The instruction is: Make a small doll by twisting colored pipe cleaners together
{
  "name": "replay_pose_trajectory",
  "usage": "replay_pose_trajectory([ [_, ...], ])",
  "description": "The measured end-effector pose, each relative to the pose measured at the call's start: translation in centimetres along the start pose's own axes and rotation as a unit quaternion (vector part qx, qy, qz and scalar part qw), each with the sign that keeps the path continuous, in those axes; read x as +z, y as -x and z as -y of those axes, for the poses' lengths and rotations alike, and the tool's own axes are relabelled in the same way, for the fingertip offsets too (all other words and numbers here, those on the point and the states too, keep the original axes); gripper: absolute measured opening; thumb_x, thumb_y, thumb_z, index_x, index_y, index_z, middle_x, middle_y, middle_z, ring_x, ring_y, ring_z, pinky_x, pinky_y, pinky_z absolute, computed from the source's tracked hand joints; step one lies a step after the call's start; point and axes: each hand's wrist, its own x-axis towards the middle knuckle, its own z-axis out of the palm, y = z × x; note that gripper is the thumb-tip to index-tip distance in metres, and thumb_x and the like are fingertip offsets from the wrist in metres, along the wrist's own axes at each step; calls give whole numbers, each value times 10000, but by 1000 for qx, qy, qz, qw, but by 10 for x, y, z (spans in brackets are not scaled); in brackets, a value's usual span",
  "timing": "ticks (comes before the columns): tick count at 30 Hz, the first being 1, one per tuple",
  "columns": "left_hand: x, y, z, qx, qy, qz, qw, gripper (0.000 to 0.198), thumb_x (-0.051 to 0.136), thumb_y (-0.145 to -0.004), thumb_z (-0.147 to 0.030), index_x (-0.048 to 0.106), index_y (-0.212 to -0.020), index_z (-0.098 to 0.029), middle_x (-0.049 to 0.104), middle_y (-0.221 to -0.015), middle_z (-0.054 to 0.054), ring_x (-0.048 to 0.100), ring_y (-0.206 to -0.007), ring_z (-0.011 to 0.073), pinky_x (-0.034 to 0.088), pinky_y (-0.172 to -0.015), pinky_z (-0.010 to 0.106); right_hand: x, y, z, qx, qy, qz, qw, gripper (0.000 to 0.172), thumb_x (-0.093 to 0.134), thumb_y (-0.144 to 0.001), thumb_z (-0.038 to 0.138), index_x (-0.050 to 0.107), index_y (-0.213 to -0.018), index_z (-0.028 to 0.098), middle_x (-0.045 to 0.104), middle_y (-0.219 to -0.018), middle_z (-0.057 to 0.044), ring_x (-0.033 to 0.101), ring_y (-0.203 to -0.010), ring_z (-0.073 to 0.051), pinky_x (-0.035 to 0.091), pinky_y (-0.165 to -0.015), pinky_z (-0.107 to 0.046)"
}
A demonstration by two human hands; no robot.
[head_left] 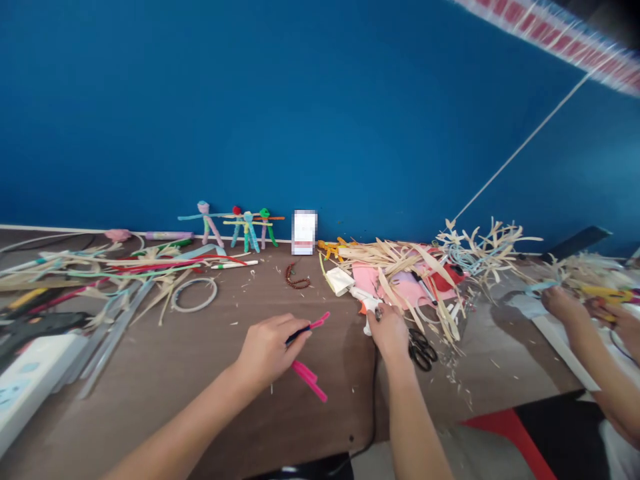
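Pink fuzzy stems (310, 381) are poking from the left hand (273, 347), which is pinching them and a slim dark piece (299, 335) above the brown tabletop (150, 360). They are looking light, soft and bendable, probably best held mid-length. Bent fingers of the right hand (393, 331) are touching a white glue gun (370, 305), likely stiff and smooth; whether they are gripping it, I cannot tell. Black-handled scissors (423, 350) are lying beside; beyond, papery strips (365, 253) are sprawling and fuzzy figures (249, 230) are standing.

There are four hands (273, 343) (two a co-worker's (567, 312)), four standing figures (249, 230), one bead bracelet (299, 286) and one pale ring (194, 310).
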Motion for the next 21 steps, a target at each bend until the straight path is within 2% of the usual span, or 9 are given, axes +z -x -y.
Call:
replay_pose_trajectory([
  [2, 0, 1, 1, -22, 5, 7, 1000, 174, 490, -777, -249, 638, -851, -197, 620, -664, 9, 561, -580, 108, 397, -532, 191, -9, 5, 10, -17, -88, 27, 996, 246, 523, -700, 306, 594, -874, 148, 570, -826, -101, 538, -751, -206, 424, -663, -321],
  [3, 0, 1, 1, -30, 9, 12, 999, 174, 491, -776, -250, 640, -847, -196, 617, -656, 8, 557, -575, 108, 394, -530, 191, -14, 9, 18, -29, -154, 65, 986, 254, 519, -705, 301, 586, -895, 148, 576, -816, -87, 540, -733, -193, 432, -656, -315],
  [5, 0, 0, 0, -45, 21, 18, 999, 171, 498, -773, -257, 646, -834, -194, 615, -651, 8, 555, -576, 109, 391, -531, 192, -19, 20, 38, -33, -288, 158, 944, 264, 508, -716, 281, 569, -938, 151, 577, -801, -67, 545, -707, -168, 447, -606, -276],
  [7, 1, 0, -2, -56, 37, 23, 997, 168, 506, -772, -264, 649, -824, -192, 617, -655, 10, 555, -581, 110, 389, -531, 191, -21, 34, 59, -42, -380, 232, 894, 271, 520, -713, 251, 558, -968, 169, 577, -820, -50, 545, -731, -151, 449, -615, -251],
  [9, 1, 0, -3, -63, 52, 25, 996, 163, 511, -772, -267, 647, -818, -190, 615, -658, 12, 552, -586, 110, 388, -531, 190, -18, 45, 76, -46, -446, 264, 854, 258, 535, -706, 234, 548, -959, 183, 570, -795, -26, 541, -712, -133, 446, -614, -235],
  [11, 1, 2, -4, -63, 59, 26, 996, 154, 514, -773, -266, 643, -808, -190, 608, -656, 11, 548, -594, 111, 387, -535, 191, -13, 53, 87, -41, -484, 279, 829, 209, 544, -700, 231, 547, -903, 183, 567, -768, -13, 538, -700, -125, 442, -620, -227],
  [13, 2, 5, -4, -53, 51, 22, 997, 145, 514, -774, -265, 637, -789, -189, 604, -658, 12, 545, -608, 115, 389, -546, 197, -8, 58, 94, -33, -495, 272, 824, 139, 549, -698, 237, 541, -822, 174, 562, -739, -8, 532, -681, -120, 436, -615, -221],
  [17, 2, 12, -3, -9, -3, 12, 1000, 135, 499, -778, -232, 621, -766, -175, 600, -654, 24, 547, -623, 132, 403, -565, 222, -5, 60, 101, -45, -448, 255, 856, 101, 551, -691, 260, 524, -701, 163, 524, -627, 8, 486, -575, -109, 408, -540, -210],
  [21, -1, 17, -5, 25, -47, 32, 998, 148, 481, -782, -222, 602, -722, -162, 588, -635, 39, 537, -611, 149, 420, -549, 247, -5, 62, 105, -58, -404, 257, 876, 130, 534, -690, 265, 520, -619, 157, 489, -553, 17, 455, -530, -109, 381, -508, -214],
])
